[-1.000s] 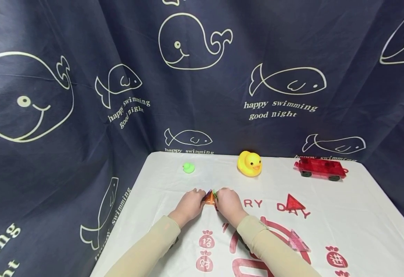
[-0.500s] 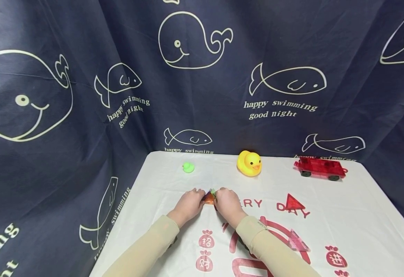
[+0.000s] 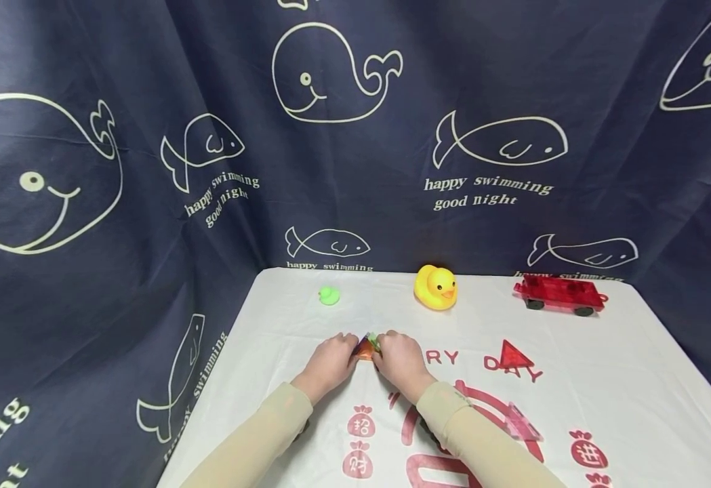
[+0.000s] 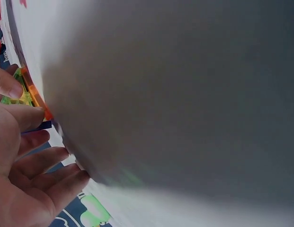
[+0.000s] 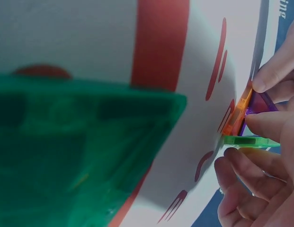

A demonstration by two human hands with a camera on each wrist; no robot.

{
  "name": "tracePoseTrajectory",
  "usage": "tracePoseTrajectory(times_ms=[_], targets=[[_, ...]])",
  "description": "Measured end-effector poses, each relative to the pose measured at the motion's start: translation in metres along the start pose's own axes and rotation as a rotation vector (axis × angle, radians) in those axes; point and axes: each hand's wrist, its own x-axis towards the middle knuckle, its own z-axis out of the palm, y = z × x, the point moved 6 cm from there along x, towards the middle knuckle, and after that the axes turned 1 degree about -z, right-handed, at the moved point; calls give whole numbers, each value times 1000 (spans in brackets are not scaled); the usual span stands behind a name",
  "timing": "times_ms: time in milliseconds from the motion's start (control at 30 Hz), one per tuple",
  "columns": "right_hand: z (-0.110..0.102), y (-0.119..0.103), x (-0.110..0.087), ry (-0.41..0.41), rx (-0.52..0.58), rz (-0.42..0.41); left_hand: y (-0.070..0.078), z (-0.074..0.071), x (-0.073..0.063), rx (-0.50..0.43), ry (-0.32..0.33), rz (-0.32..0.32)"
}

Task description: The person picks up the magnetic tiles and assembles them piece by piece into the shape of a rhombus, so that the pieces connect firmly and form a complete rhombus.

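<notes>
Both hands meet over the white-covered table in the head view, around a small group of joined translucent tiles. An orange triangular tile [image 3: 364,351] faces the person. The left hand [image 3: 329,362] pinches a purple tile [image 5: 261,102] between thumb and index finger, on the group's left side. On the other side, the right hand [image 3: 401,359] pinches a green tile [image 5: 251,141] between thumb and index finger. The tiles touch along their edges and lean together; in the head view the fingers hide much of them.
A red translucent triangle [image 3: 515,355] and a pink tile [image 3: 522,423] lie to the right. Toward the back stand a small green duck [image 3: 329,295], a yellow duck [image 3: 436,287] and a red wheeled car base [image 3: 560,294]. Another green tile [image 5: 80,151] looms close to the right wrist camera.
The head view has shifted slightly. Both hands keep their hold on the tiles in nearly the same place, with a little more of the green tile showing between them.
</notes>
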Motion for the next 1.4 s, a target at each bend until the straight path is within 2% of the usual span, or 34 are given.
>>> tracePoseTrajectory(times_ms=[100,333,467,633,900,1033,1200,1400], targets=[[0,1,-2,-9,-27,11,0,-2,-2,26,2,-11],[-3,10,-11,-63,-36,41,1,-11,-6,160,14,-36],[-7,22,-17,-82,-23,65,5,-16,-9,217,33,-22],[-15,42,-25,-77,-8,97,11,-16,-13,262,23,-17],[-28,80,-41,-37,-28,151,33,-11,-15,207,-3,39],[-33,99,-50,-41,-38,167,52,-9,-15,195,-18,99],[-43,124,-59,-43,-45,197,76,-7,-12,137,-13,176],[-54,160,-73,-34,-58,256,101,0,-8,62,-72,243]])
